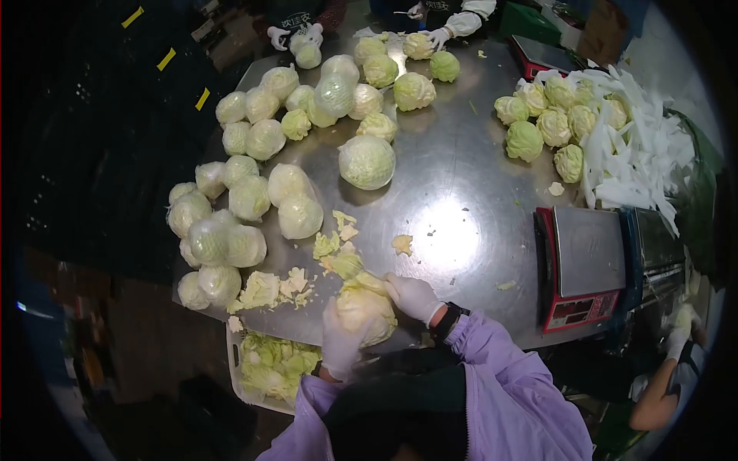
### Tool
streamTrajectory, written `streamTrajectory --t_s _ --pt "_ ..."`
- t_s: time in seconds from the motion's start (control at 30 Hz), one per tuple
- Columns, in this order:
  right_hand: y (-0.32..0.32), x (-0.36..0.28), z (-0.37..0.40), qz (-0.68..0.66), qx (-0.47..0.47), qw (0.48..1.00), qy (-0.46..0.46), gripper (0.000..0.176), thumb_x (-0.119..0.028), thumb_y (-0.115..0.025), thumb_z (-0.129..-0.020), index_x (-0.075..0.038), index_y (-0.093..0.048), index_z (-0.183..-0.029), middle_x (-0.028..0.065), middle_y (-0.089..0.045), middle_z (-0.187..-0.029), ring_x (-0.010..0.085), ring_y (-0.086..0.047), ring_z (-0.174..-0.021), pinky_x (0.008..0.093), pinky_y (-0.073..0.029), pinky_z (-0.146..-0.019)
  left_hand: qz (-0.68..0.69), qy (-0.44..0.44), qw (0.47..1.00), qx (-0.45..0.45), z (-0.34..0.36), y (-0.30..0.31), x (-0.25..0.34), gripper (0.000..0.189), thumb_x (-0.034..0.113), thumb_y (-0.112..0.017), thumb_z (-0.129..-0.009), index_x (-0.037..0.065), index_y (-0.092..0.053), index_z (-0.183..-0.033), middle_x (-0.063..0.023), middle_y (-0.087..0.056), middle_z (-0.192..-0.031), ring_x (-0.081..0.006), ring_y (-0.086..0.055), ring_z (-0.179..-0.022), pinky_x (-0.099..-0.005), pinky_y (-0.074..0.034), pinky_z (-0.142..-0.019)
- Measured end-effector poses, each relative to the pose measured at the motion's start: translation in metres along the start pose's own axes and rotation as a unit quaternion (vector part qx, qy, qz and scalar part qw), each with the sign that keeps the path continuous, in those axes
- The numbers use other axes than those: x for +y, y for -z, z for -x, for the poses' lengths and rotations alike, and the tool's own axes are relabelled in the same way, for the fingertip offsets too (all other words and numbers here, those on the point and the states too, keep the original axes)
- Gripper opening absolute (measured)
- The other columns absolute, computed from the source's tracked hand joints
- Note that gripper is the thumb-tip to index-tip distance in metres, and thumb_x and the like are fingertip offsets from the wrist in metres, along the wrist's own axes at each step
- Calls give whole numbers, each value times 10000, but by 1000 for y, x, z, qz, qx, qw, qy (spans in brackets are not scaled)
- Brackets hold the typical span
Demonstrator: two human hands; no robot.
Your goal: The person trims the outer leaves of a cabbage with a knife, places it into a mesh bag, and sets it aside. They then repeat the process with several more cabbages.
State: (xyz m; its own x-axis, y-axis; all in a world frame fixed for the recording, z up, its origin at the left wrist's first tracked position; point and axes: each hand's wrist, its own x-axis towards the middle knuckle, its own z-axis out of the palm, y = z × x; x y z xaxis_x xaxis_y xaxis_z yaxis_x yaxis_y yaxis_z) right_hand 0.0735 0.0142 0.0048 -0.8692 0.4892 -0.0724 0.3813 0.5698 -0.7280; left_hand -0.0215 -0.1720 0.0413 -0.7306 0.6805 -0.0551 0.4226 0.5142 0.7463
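A pale green-yellow cabbage (370,311) rests at the near edge of the metal table, close to my body. My left hand (342,340), in a white glove, is wrapped round its left side. At the upper right of the head, my gloved right hand (413,297) has its fingers closed on an outer cabbage leaf (373,283). Loose leaf pieces (327,246) lie just beyond the cabbage, and more torn leaves (261,290) are scattered to its left.
Wrapped cabbages (250,198) crowd the table's left side. Unwrapped heads (555,127) sit at right beside white foam nets (638,146). A red scale (588,253) stands at right, a leaf-filled white basket (233,357) below the edge. Co-workers' gloved hands (440,37) work opposite.
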Motion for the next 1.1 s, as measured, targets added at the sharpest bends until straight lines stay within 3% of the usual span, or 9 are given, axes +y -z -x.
streamTrajectory --t_s 0.2,0.33,0.4,0.47,0.53,0.57,0.63,0.9,1.1 --pt "-21 41 -21 24 20 999 -28 240 -326 -529 -879 -108 -547 -979 179 -646 -789 391 -626 -749 473 -493 -656 71 -84 993 -51 12 18 -42 861 218 -783 -738 -47 -299 -1398 -236 -400 -1359 -350 -404 -1273 -394 -333 -1069" --pt "-30 57 -25 30 2 996 -83 277 -339 -575 -848 -70 -547 -908 196 -642 -759 386 -634 -729 447 -500 -655 226 -56 970 -67 23 22 -50 861 129 -765 -734 -28 -270 -1421 -183 -375 -1402 -285 -368 -1306 -363 -294 -1092" --pt "-21 46 -18 -116 -46 986 -114 343 -363 -558 -888 -42 -563 -1010 188 -638 -740 363 -644 -714 419 -503 -657 266 -18 962 -53 23 22 -49 860 123 -761 -740 -25 -259 -1423 -185 -364 -1407 -275 -359 -1309 -359 -288 -1094" --pt "12 -4 6 -235 -23 965 -112 442 -388 -559 -895 -18 -586 -1133 232 -657 -942 400 -629 -903 407 -500 -783 309 14 950 -38 23 14 -41 861 118 -756 -745 -23 -249 -1426 -187 -352 -1413 -265 -350 -1312 -355 -282 -1095" --pt "15 -26 29 -149 27 988 -37 479 -349 -528 -933 10 -508 -1250 262 -607 -1107 414 -600 -986 426 -489 -833 348 74 933 61 26 -4 -29 876 140 -763 -748 -23 -231 -1425 -205 -336 -1391 -292 -347 -1299 -368 -282 -1092" --pt "10 -34 42 -143 20 989 -11 485 -337 -527 -934 17 -488 -1264 267 -584 -1147 415 -591 -1003 430 -482 -849 350 75 932 59 29 -11 -25 876 140 -763 -748 -23 -231 -1425 -205 -336 -1391 -292 -347 -1299 -368 -282 -1092" --pt "-3 -41 57 -133 16 991 11 493 -325 -526 -936 24 -468 -1279 272 -560 -1186 417 -581 -1020 435 -475 -866 102 31 985 136 33 -22 -17 877 211 -785 -735 -13 -269 -1408 -203 -334 -1351 -305 -342 -1272 -381 -276 -1088" --pt "-17 -33 50 -124 7 991 54 455 -271 -500 -953 -16 -429 -1323 234 -500 -1294 396 -510 -1144 417 -446 -927 93 44 986 131 24 -21 -17 884 257 -810 -710 -12 -302 -1381 -202 -355 -1284 -333 -368 -1218 -401 -305 -1056" --pt "-15 -39 52 -135 -10 991 25 451 -267 -480 -963 -14 -426 -1333 240 -522 -1270 397 -537 -1113 419 -451 -925 89 37 988 122 28 -20 -16 857 236 -790 -728 -22 -297 -1379 -197 -341 -1297 -325 -352 -1229 -395 -274 -1081"
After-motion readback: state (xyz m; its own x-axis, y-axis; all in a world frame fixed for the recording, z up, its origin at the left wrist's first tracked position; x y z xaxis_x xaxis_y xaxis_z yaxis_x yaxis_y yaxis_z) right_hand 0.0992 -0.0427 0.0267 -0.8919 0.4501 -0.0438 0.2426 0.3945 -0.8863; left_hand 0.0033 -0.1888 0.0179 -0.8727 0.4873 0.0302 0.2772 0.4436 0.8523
